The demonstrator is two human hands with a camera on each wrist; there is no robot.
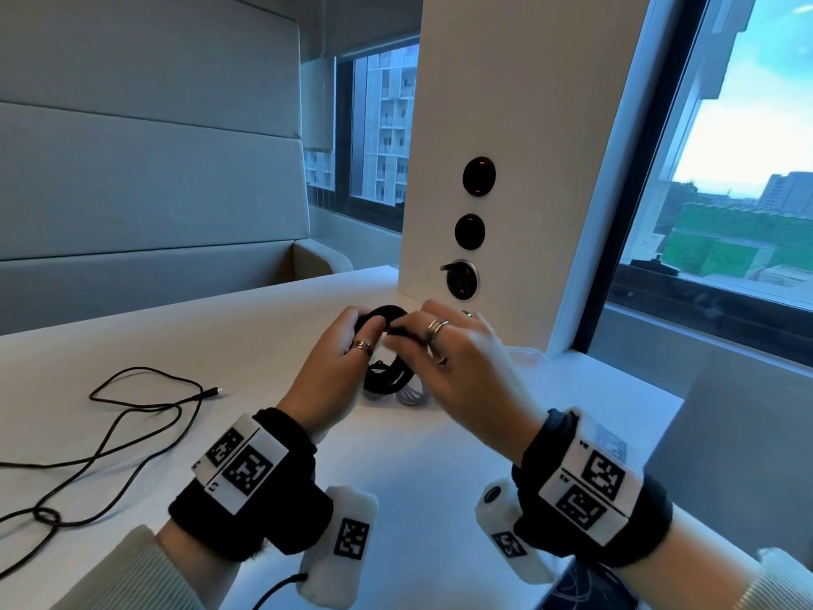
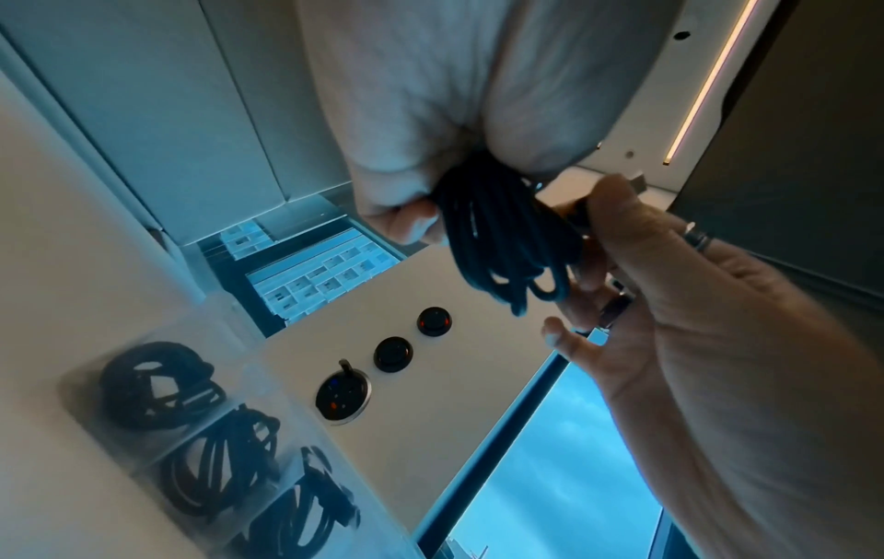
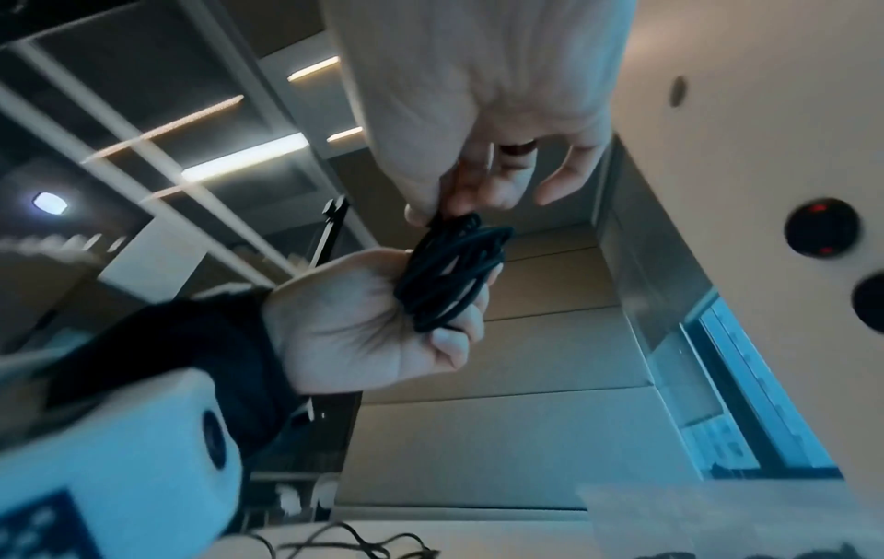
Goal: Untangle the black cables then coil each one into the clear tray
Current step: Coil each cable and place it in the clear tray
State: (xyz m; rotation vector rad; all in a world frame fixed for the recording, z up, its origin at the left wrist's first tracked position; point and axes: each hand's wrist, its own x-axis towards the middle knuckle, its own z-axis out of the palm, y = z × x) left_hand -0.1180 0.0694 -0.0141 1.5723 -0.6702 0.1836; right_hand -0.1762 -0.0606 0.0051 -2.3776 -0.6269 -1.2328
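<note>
Two hands raised above the white table (image 1: 264,328), each wrist banded with a black strap carrying printed markers and a white camera pod.

Left hand (image 1: 334,363): fingers curled round one coiled black cable (image 2: 502,242), bundle of several loops clamped in the fist, loops hanging free below the fingers in the left wrist view.

Right hand (image 1: 457,358): thumb and forefinger pinching the same coil at its upper edge, just beside the left grip; remaining three fingers spread and loose. Two rings counted on this hand, one ring on the left.

Directly beneath the grip: clear tray (image 2: 158,469), three compartments visible in the left wrist view, each holding one coiled black cable, three coils counted. Only a sliver of tray visible past the hands in the head view.

Left of the grip, well apart: loose black cable (image 1: 132,424) sprawled on the table, one connector end (image 1: 215,391) pointing toward the hands; whether one cable or more, cannot tell.

Beyond the grip: white column (image 1: 506,125) with three round black fittings in a vertical row, the lowest ringed in metal. Either side of the column, two windows (image 1: 726,169). Far left, grey padded bench back (image 1: 145,169).
</note>
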